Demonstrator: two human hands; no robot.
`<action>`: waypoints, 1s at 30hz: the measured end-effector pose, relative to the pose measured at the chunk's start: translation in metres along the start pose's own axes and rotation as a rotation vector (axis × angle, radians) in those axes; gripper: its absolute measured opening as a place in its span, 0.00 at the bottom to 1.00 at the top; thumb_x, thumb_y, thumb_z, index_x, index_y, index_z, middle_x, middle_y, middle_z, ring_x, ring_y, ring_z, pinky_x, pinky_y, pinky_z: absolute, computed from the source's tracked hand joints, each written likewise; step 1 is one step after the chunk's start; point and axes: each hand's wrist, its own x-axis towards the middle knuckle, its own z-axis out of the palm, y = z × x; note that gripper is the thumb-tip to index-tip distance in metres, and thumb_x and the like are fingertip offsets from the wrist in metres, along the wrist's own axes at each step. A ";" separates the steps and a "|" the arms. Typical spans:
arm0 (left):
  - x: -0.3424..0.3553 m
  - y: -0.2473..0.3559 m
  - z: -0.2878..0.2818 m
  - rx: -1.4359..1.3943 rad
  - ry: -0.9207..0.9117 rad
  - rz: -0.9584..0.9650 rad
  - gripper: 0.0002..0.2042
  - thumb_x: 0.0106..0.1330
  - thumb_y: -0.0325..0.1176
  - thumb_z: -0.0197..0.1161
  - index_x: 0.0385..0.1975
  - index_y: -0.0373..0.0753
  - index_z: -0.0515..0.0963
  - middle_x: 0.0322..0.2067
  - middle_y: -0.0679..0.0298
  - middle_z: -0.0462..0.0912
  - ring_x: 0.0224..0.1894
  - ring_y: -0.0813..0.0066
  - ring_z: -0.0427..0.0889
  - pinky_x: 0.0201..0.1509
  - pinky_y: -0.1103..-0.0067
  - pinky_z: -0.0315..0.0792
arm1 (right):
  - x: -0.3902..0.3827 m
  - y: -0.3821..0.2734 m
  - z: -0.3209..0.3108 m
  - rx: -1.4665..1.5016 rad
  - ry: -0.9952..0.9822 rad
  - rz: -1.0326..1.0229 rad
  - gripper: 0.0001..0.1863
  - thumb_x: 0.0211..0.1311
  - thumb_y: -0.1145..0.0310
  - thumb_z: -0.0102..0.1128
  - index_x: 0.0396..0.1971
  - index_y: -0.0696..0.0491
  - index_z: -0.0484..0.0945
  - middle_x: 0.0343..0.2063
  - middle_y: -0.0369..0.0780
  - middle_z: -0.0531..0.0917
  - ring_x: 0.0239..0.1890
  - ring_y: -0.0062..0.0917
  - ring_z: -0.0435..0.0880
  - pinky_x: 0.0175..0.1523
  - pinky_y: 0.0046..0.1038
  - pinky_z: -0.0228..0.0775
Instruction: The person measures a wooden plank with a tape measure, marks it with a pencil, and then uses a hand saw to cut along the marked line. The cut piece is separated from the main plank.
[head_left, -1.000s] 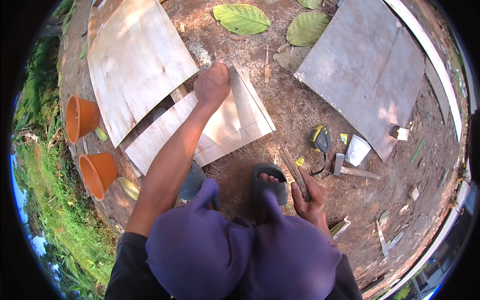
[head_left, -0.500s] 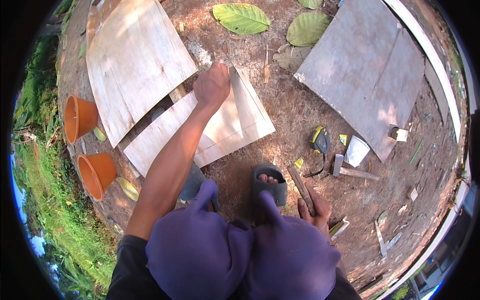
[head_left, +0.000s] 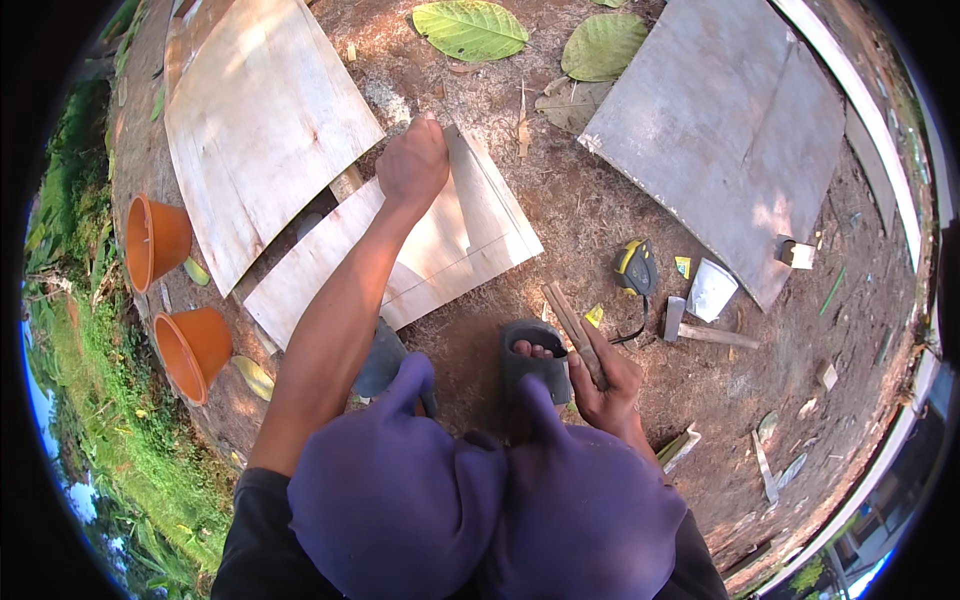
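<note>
My left hand (head_left: 413, 165) is closed at the far edge of a small pale plywood board (head_left: 440, 275), gripping it there; the fingertips are hidden. A line runs along the board's near side. In my right hand (head_left: 610, 385) is a short brown wooden stick (head_left: 577, 330), its free end pointing up and left beside my right sandal (head_left: 535, 372). Just beyond that hand lie a black-and-yellow tape measure (head_left: 636, 268) and a hammer (head_left: 715, 335) with a wooden handle.
A larger plywood sheet (head_left: 260, 120) lies at the far left, a grey board (head_left: 730, 150) at the far right. Two orange pots (head_left: 195, 350) rest on their sides at the left. A white cup (head_left: 711, 290), large leaves (head_left: 470, 30) and wood scraps (head_left: 765, 465) dot the ground.
My right hand has moved up and left with the wooden stick, bringing it closer to the right sandal. My left hand stays at the board's edge; the whole view has shifted slightly.
</note>
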 end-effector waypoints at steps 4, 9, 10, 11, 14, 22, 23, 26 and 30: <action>0.003 0.000 -0.001 -0.008 0.013 0.012 0.25 0.80 0.46 0.42 0.36 0.34 0.83 0.32 0.41 0.87 0.39 0.37 0.87 0.48 0.48 0.77 | -0.009 0.006 -0.003 0.001 0.014 0.013 0.24 0.62 0.75 0.69 0.58 0.62 0.80 0.27 0.48 0.88 0.27 0.35 0.91 0.34 0.28 0.79; 0.000 -0.009 0.002 0.033 0.039 -0.018 0.25 0.81 0.47 0.42 0.36 0.35 0.83 0.33 0.40 0.87 0.40 0.36 0.86 0.49 0.48 0.76 | -0.048 0.009 -0.024 -0.076 -0.057 0.065 0.25 0.62 0.71 0.69 0.60 0.60 0.80 0.28 0.50 0.87 0.27 0.38 0.91 0.34 0.30 0.81; 0.001 -0.006 0.006 0.018 0.038 -0.001 0.25 0.80 0.47 0.42 0.37 0.36 0.83 0.32 0.39 0.87 0.40 0.36 0.86 0.49 0.47 0.76 | -0.030 0.009 -0.013 -0.022 -0.022 0.075 0.26 0.62 0.70 0.69 0.61 0.59 0.79 0.29 0.51 0.87 0.28 0.38 0.91 0.35 0.30 0.81; 0.001 -0.005 0.006 0.013 0.030 0.004 0.25 0.80 0.47 0.43 0.36 0.36 0.83 0.32 0.39 0.87 0.40 0.36 0.86 0.49 0.47 0.76 | -0.015 0.008 -0.006 0.031 0.004 0.077 0.26 0.62 0.69 0.69 0.61 0.58 0.79 0.29 0.51 0.87 0.28 0.39 0.91 0.35 0.31 0.82; 0.003 0.003 0.004 0.006 0.019 0.007 0.25 0.80 0.47 0.43 0.36 0.36 0.83 0.32 0.40 0.87 0.39 0.36 0.87 0.48 0.47 0.76 | 0.001 0.017 0.008 0.026 -0.001 0.038 0.27 0.62 0.69 0.69 0.61 0.58 0.79 0.30 0.51 0.88 0.29 0.40 0.91 0.36 0.31 0.82; 0.001 -0.008 0.008 0.034 0.043 0.022 0.24 0.80 0.46 0.44 0.35 0.35 0.84 0.31 0.40 0.87 0.38 0.37 0.87 0.47 0.48 0.77 | -0.027 0.001 -0.018 -0.020 -0.054 0.077 0.25 0.62 0.74 0.70 0.60 0.61 0.80 0.27 0.48 0.87 0.26 0.36 0.90 0.34 0.30 0.80; 0.003 -0.006 0.008 0.020 0.050 0.034 0.24 0.79 0.46 0.44 0.35 0.35 0.84 0.31 0.40 0.87 0.38 0.37 0.87 0.47 0.48 0.77 | -0.011 0.000 -0.010 0.019 -0.021 0.061 0.25 0.61 0.74 0.70 0.60 0.60 0.80 0.27 0.48 0.87 0.26 0.35 0.90 0.34 0.30 0.80; 0.004 -0.003 0.004 0.001 0.032 0.026 0.24 0.79 0.45 0.44 0.34 0.34 0.83 0.31 0.40 0.87 0.38 0.37 0.87 0.47 0.48 0.77 | -0.010 0.005 -0.010 -0.012 -0.030 0.046 0.26 0.61 0.74 0.69 0.60 0.61 0.80 0.26 0.48 0.87 0.26 0.34 0.90 0.33 0.30 0.80; 0.003 -0.010 0.005 0.025 0.065 0.006 0.24 0.80 0.45 0.43 0.32 0.34 0.82 0.32 0.41 0.86 0.38 0.36 0.86 0.47 0.49 0.76 | -0.058 0.012 -0.044 -0.122 -0.072 0.050 0.27 0.61 0.67 0.70 0.60 0.59 0.80 0.28 0.50 0.87 0.26 0.36 0.90 0.33 0.33 0.81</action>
